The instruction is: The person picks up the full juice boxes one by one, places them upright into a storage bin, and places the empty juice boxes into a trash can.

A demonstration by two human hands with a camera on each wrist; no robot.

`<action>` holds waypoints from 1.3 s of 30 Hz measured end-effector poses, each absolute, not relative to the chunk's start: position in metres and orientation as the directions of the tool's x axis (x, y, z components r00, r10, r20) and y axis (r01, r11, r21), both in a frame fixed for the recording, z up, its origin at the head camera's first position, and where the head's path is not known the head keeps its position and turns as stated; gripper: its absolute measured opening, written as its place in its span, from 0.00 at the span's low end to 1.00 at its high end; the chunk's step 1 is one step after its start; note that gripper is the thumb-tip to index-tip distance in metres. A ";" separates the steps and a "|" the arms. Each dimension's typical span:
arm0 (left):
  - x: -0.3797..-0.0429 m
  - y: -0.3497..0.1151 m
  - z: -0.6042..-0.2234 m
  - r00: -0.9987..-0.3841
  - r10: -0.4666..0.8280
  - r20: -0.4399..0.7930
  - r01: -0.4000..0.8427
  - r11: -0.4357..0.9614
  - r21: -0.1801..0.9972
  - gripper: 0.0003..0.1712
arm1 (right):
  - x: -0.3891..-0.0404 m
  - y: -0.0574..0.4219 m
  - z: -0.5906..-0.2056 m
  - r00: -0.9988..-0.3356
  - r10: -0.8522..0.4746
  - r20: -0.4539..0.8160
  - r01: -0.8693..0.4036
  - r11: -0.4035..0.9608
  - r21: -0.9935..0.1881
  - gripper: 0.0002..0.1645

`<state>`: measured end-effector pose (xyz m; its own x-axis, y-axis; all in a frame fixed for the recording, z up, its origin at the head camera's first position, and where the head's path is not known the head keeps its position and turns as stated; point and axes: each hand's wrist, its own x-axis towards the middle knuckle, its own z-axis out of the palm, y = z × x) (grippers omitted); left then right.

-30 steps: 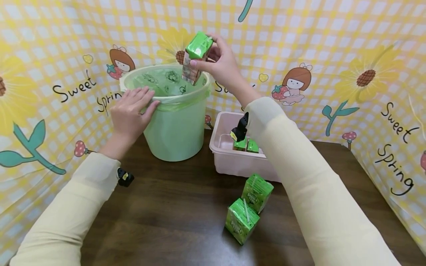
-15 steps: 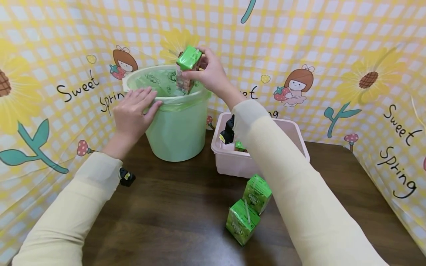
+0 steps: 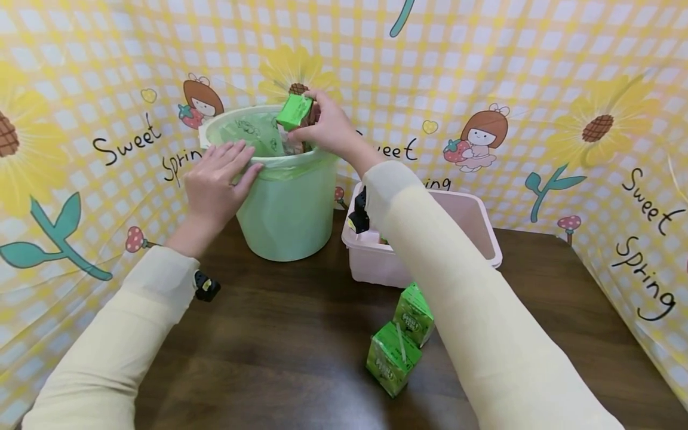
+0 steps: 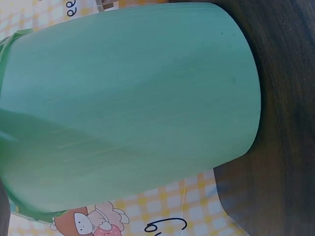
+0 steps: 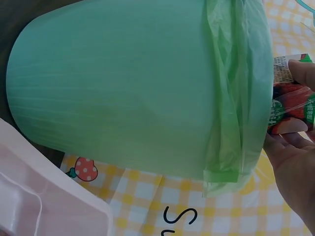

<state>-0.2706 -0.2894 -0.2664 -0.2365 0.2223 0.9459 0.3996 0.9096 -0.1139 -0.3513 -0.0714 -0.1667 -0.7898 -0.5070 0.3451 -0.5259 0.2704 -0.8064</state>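
Note:
In the head view my right hand grips a small juice box with a green top and brown-red sides. The box hangs tilted at the right rim of a pale green bin, its lower part inside the opening. In the right wrist view the fingers and thumb hold the juice box, which has fruit pictures, at the bin's lined rim. My left hand rests on the bin's near-left rim, fingers laid across it and thumb along the outside. A thin green liner folds over the rim.
A pink plastic tub stands right of the bin, with my right sleeve over part of it. Two green juice boxes, a nearer one and a farther one, stand on the dark wooden table. Checked cloth hangs behind.
My right hand has moved down and left with the juice box, bringing it lower into the bin's mouth. My left hand has stayed on the rim.

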 end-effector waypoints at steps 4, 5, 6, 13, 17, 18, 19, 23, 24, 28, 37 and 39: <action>-0.269 -0.290 -0.267 -0.242 0.223 0.944 0.399 0.910 -0.113 0.20 | -0.350 -0.077 -0.169 -0.792 -0.519 0.321 -0.545 0.367 -0.754 0.49; -0.269 -0.289 -0.267 -0.242 0.223 0.944 0.401 0.909 -0.112 0.20 | -0.349 -0.078 -0.169 -0.793 -0.523 0.313 -0.545 0.379 -0.748 0.49; -0.269 -0.289 -0.267 -0.243 0.223 0.944 0.402 0.909 -0.111 0.20 | -0.349 -0.079 -0.168 -0.794 -0.525 0.307 -0.544 0.387 -0.744 0.49; -0.269 -0.288 -0.266 -0.243 0.223 0.944 0.410 0.906 -0.108 0.20 | -0.346 -0.083 -0.166 -0.794 -0.545 0.270 -0.530 0.402 -0.747 0.51; -0.269 -0.289 -0.266 -0.245 0.223 0.944 0.408 0.907 -0.109 0.20 | -0.347 -0.083 -0.167 -0.800 -0.544 0.253 -0.530 0.444 -0.722 0.52; -0.269 -0.289 -0.266 -0.246 0.223 0.943 0.408 0.907 -0.108 0.20 | -0.347 -0.083 -0.168 -0.801 -0.544 0.251 -0.530 0.446 -0.721 0.53; -0.269 -0.289 -0.266 -0.246 0.223 0.943 0.408 0.907 -0.108 0.20 | -0.347 -0.083 -0.168 -0.801 -0.543 0.251 -0.529 0.448 -0.720 0.53; -0.269 -0.289 -0.266 -0.251 0.225 0.942 0.403 0.908 -0.109 0.20 | -0.348 -0.083 -0.169 -0.798 -0.547 0.252 -0.530 0.440 -0.725 0.53; -0.269 -0.289 -0.266 -0.253 0.225 0.941 0.401 0.909 -0.110 0.20 | -0.348 -0.083 -0.169 -0.797 -0.548 0.254 -0.534 0.443 -0.720 0.53; -0.268 -0.290 -0.266 -0.258 0.229 0.939 0.391 0.913 -0.115 0.20 | -0.348 -0.084 -0.169 -0.798 -0.548 0.251 -0.544 0.474 -0.692 0.53; -0.268 -0.290 -0.266 -0.260 0.237 0.936 0.389 0.913 -0.123 0.20 | -0.347 -0.087 -0.170 -0.801 -0.539 0.261 -0.550 0.489 -0.677 0.52; -0.268 -0.290 -0.266 -0.261 0.235 0.936 0.388 0.914 -0.121 0.20 | -0.347 -0.087 -0.170 -0.799 -0.543 0.258 -0.549 0.484 -0.682 0.52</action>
<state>-0.2679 -0.2900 -0.2657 -0.2609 0.2347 0.9364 0.3876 0.9138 -0.1211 -0.3467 -0.0871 -0.1698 -0.7993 -0.5427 0.2583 -0.5489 0.4840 -0.6815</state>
